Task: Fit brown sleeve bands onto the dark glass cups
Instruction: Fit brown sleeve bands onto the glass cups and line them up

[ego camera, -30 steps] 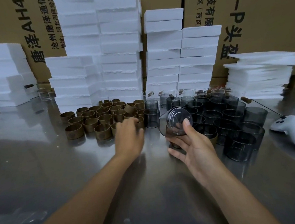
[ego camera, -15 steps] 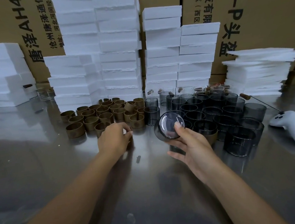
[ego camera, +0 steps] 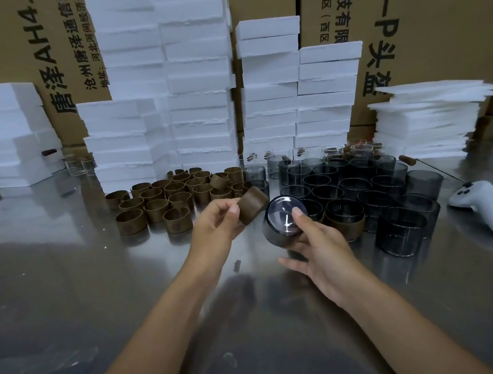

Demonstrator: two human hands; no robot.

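Note:
My left hand (ego camera: 216,228) pinches one brown sleeve band (ego camera: 253,205) lifted off the table, tilted toward the cup. My right hand (ego camera: 319,246) grips a dark glass cup (ego camera: 281,222) held on its side, its thick base facing me, thumb on the base. The band's edge almost touches the cup's rim side. Several loose brown bands (ego camera: 177,196) stand in a cluster at centre left. Several dark glass cups (ego camera: 358,186) stand upright at centre right. One cup with a band round it (ego camera: 345,224) stands just right of my right hand.
The steel table (ego camera: 68,277) is reflective. Stacks of white foam blocks (ego camera: 197,86) line the back, with thin foam sheets (ego camera: 430,117) at right and cardboard boxes (ego camera: 433,21) behind. A white controller (ego camera: 485,207) lies at far right.
My left hand picked a brown band from the cluster and lifted it toward the cup. My right hand kept the cup and turned its base more toward me.

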